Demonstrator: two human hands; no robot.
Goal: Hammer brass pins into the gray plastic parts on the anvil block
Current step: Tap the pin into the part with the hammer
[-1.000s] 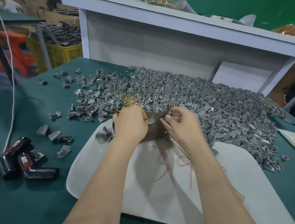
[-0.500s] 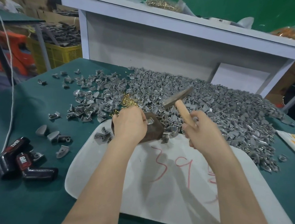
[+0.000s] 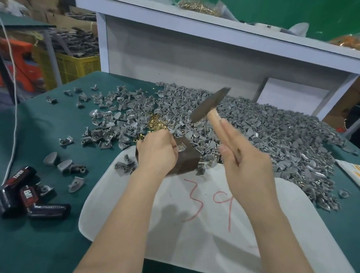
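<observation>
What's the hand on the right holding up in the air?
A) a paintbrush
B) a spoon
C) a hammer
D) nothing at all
C: the right hand grips the wooden handle of a hammer, with its metal head up above the brown block, where the left hand holds a gray part.

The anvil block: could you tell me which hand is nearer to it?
Left. The left hand rests against the anvil block, holding a gray part on top; the right hand holds the hammer raised, apart to the right.
</observation>
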